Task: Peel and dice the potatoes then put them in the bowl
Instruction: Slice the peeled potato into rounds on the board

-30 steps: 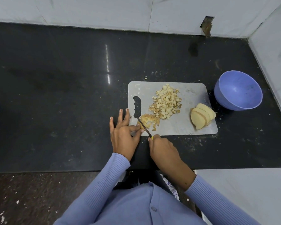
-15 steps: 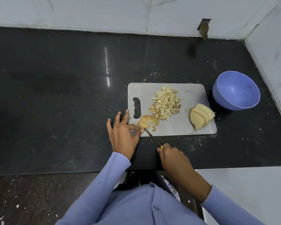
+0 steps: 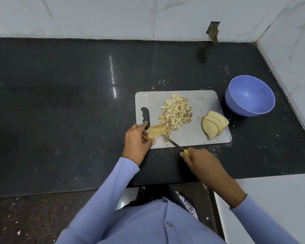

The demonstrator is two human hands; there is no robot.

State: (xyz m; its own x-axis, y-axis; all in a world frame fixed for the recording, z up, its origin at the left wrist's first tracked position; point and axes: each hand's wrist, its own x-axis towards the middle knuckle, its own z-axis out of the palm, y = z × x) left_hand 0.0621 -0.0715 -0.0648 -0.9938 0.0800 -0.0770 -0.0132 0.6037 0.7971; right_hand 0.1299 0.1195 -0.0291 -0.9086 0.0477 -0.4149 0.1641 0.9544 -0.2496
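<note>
A grey cutting board (image 3: 201,136) lies on the black counter. A heap of diced potato (image 3: 176,111) sits at its middle, and peeled potato slices (image 3: 214,125) lean together near its right edge. My left hand (image 3: 136,140) curls around a partly cut potato piece (image 3: 158,131) at the board's near left corner. My right hand (image 3: 199,160) grips the yellow handle of a knife (image 3: 173,143), whose blade points at that piece. An empty blue bowl (image 3: 250,95) stands to the right of the board.
White marble walls close off the back and right of the black counter (image 3: 60,103). The counter's front edge runs just below my hands. Small potato scraps speckle the counter around the board. A white surface (image 3: 271,199) lies lower right.
My left hand's fingers went from spread flat to curled round the potato piece. The knife drew back toward me, its blade tip now just right of the piece.
</note>
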